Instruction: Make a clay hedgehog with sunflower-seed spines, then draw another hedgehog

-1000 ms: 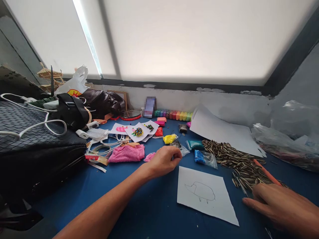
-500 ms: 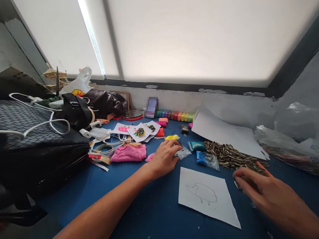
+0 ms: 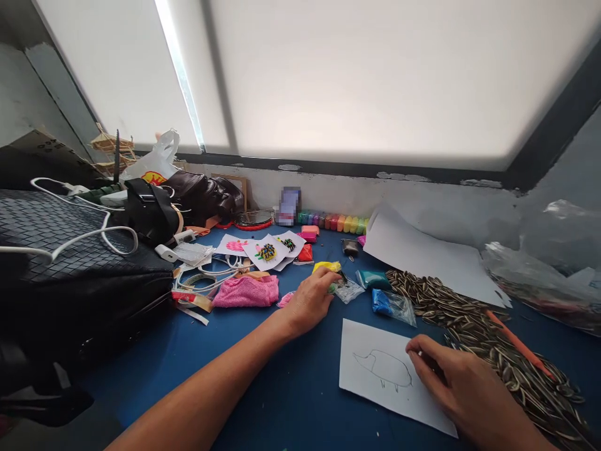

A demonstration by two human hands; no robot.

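Observation:
My left hand (image 3: pixel 307 304) reaches to the row of packets, its fingers curled down at a clear plastic packet (image 3: pixel 348 290); what lies under the fingertips is hidden. My right hand (image 3: pixel 453 373) is over the right edge of a white sheet (image 3: pixel 370 379) with a pencil outline of a long-snouted, short-legged animal. Its thumb and forefinger are drawn together; whatever is between them is too small or hidden to name. Striped sunflower seeds (image 3: pixel 432 294) are heaped behind and to the right of that hand. An orange stick-like tool (image 3: pixel 521 344) lies on the seeds.
A blue packet (image 3: pixel 382 302), a teal packet (image 3: pixel 373 279) and a yellow packet (image 3: pixel 327 266) lie behind the drawing. A pink cloth (image 3: pixel 246 291), decorated cards (image 3: pixel 267 252) and a black woven bag (image 3: pixel 84 250) occupy the left. Large paper (image 3: pixel 422 250) leans at the back right.
My right hand has moved left from the seeds to the drawing's right edge, uncovering more seeds and the orange tool. The left hand stays by the packets with little change.

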